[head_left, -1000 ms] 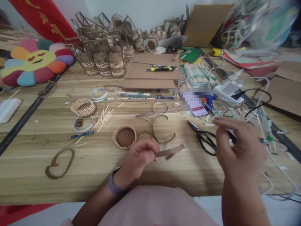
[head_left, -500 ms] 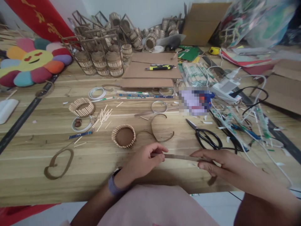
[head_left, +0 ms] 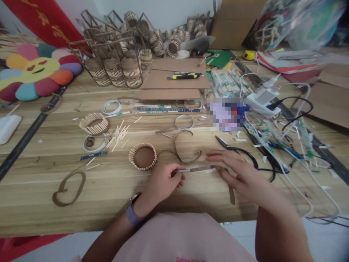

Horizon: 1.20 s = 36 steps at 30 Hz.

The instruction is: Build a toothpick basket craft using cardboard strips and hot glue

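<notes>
Right hand (head_left: 237, 171) farther from table edge (head_left: 68, 229), near scissors (head_left: 222, 142), strip (head_left: 199, 169) in left hand (head_left: 165, 182).

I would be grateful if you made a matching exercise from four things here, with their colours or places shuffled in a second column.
1. strip
2. scissors
3. flower cushion
4. wrist strap

A. purple, on the left wrist
B. black-handled, on the table
C. pinched in the left hand
D. yellow-centred, at the far left

Pairs: 1-C, 2-B, 3-D, 4-A
</notes>
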Motion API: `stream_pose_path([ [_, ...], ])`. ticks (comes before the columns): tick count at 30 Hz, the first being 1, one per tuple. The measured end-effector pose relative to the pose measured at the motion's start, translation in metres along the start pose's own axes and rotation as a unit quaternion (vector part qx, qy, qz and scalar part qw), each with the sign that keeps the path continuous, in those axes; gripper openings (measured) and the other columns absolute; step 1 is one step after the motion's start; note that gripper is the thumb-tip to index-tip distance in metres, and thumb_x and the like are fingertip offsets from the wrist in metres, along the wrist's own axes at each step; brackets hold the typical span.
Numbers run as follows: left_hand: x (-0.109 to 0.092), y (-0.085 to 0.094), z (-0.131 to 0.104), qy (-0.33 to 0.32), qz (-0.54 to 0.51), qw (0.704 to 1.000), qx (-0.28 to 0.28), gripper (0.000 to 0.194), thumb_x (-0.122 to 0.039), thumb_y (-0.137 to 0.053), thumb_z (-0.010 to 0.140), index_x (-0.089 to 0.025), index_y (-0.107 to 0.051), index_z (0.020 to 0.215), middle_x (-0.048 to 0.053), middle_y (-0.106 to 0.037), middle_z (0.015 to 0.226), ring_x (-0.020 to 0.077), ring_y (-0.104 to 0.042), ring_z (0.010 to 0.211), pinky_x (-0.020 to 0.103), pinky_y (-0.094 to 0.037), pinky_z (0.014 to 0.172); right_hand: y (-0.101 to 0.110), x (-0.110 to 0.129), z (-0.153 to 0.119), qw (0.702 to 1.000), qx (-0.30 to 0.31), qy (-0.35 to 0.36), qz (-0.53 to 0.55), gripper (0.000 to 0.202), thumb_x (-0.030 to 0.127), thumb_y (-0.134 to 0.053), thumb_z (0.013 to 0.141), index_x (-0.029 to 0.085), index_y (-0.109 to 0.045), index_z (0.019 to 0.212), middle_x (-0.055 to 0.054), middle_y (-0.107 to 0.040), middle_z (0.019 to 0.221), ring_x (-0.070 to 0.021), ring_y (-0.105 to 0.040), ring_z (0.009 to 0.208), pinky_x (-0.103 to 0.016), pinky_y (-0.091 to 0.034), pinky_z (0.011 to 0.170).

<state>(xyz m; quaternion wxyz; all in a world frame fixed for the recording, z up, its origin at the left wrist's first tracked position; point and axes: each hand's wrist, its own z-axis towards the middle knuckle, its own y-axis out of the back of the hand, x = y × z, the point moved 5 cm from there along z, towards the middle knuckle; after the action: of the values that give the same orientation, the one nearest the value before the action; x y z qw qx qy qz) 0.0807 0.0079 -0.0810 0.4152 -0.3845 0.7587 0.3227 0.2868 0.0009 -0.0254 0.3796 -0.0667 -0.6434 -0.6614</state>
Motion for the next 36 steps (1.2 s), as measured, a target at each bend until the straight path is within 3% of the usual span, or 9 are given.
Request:
stream_pose_path([
  [3, 0.003, -0.003, 0.002, -0.003, -0.037, 0.999, 0.018, 0.024, -0.015, -0.045, 0.084, -0.013, -0.068, 0.09, 0.002, -0.066, 0.072, 0.0123, -0.061, 0.059, 0.024, -0.049, 0.058, 0.005, 0.011, 0.007, 0.994, -0.104, 0.007, 0.033, 0.029, 0.011, -0.038, 0.089, 0.023, -0.055, 0.069, 0.0, -0.061, 0.068, -0.0183, -0.061, 0.072, -0.037, -0.047, 0.074],
  [5, 0.004, -0.004, 0.002, 0.0, -0.048, 0.999, 0.024, 0.025, -0.013, -0.044, 0.083, -0.012, -0.068, 0.091, 0.001, -0.065, 0.07, 0.0112, -0.06, 0.057, 0.023, -0.049, 0.056, 0.006, 0.011, 0.01, 0.988, -0.152, -0.024, -0.027, 0.025, 0.018, -0.042, 0.09, 0.023, -0.054, 0.068, 0.0, -0.059, 0.064, -0.0196, -0.058, 0.069, -0.042, -0.043, 0.077],
  [7, 0.005, -0.004, 0.003, 0.003, -0.052, 0.998, 0.027, 0.027, -0.012, -0.043, 0.083, -0.012, -0.068, 0.092, 0.0, -0.064, 0.069, 0.0108, -0.06, 0.057, 0.023, -0.049, 0.056, 0.004, 0.009, 0.012, 0.977, -0.168, -0.055, -0.116, 0.017, 0.032, -0.05, 0.09, 0.023, -0.064, 0.088, -0.006, -0.069, 0.087, -0.0294, -0.061, 0.093, -0.054, -0.037, 0.09],
  [10, 0.004, -0.005, 0.002, 0.005, -0.057, 0.998, 0.038, 0.026, -0.013, -0.045, 0.083, -0.013, -0.069, 0.093, 0.0, -0.064, 0.068, 0.0107, -0.059, 0.056, 0.023, -0.049, 0.055, 0.0, 0.006, 0.014, 0.967, -0.175, -0.064, -0.176, 0.036, 0.045, -0.051, 0.091, 0.024, -0.062, 0.12, -0.013, -0.063, 0.129, -0.0415, -0.043, 0.13, -0.067, -0.02, 0.103],
  [13, 0.001, -0.006, 0.0, 0.0, -0.057, 0.997, 0.05, 0.024, -0.014, -0.044, 0.086, -0.014, -0.066, 0.096, -0.001, -0.063, 0.068, 0.0099, -0.059, 0.056, 0.022, -0.049, 0.055, -0.01, 0.014, 0.016, 0.979, -0.137, -0.039, -0.148, 0.028, 0.04, -0.049, 0.095, 0.028, -0.063, 0.116, -0.008, -0.071, 0.117, -0.0342, -0.052, 0.125, -0.064, -0.015, 0.109],
  [16, -0.003, -0.006, -0.002, -0.017, -0.065, 0.996, 0.053, 0.015, -0.014, -0.045, 0.088, -0.016, -0.058, 0.095, -0.001, -0.064, 0.071, 0.0093, -0.059, 0.058, 0.021, -0.048, 0.057, -0.029, 0.03, 0.019, 0.993, -0.049, -0.015, -0.103, 0.015, 0.033, -0.055, 0.094, 0.027, -0.068, 0.1, -0.003, -0.075, 0.094, -0.028, -0.063, 0.108, -0.06, -0.018, 0.109],
  [19, -0.006, -0.005, -0.004, -0.034, -0.089, 0.995, 0.042, 0.002, -0.018, -0.049, 0.09, -0.019, -0.048, 0.089, -0.002, -0.065, 0.07, 0.0099, -0.06, 0.06, 0.022, -0.048, 0.058, -0.042, 0.043, 0.022, 0.997, -0.004, -0.013, -0.077, 0.012, 0.023, -0.058, 0.091, 0.024, -0.066, 0.083, 0.0, -0.073, 0.08, -0.0238, -0.066, 0.093, -0.055, -0.023, 0.106],
  [26, -0.004, -0.003, -0.004, -0.019, -0.096, 0.995, 0.024, 0.008, -0.025, -0.053, 0.086, -0.018, -0.053, 0.088, 0.002, -0.069, 0.077, 0.0118, -0.061, 0.062, 0.025, -0.049, 0.06, -0.035, 0.037, 0.024, 0.997, 0.004, -0.076, -0.024, 0.019, 0.02, -0.057, 0.091, 0.022, -0.058, 0.072, 0.003, -0.068, 0.069, -0.0192, -0.063, 0.073, -0.048, -0.033, 0.094],
  [36, -0.016, 0.003, -0.01, -0.042, -0.101, 0.994, -0.019, 0.007, -0.021, -0.054, 0.076, -0.019, -0.051, 0.069, -0.003, -0.061, 0.06, 0.0098, -0.054, 0.055, 0.021, -0.041, 0.054, -0.043, 0.049, 0.024, 0.998, 0.011, -0.063, 0.007, 0.021, 0.021, -0.054, 0.092, 0.023, -0.06, 0.072, 0.003, -0.068, 0.071, -0.0169, -0.062, 0.072, -0.044, -0.036, 0.095],
])
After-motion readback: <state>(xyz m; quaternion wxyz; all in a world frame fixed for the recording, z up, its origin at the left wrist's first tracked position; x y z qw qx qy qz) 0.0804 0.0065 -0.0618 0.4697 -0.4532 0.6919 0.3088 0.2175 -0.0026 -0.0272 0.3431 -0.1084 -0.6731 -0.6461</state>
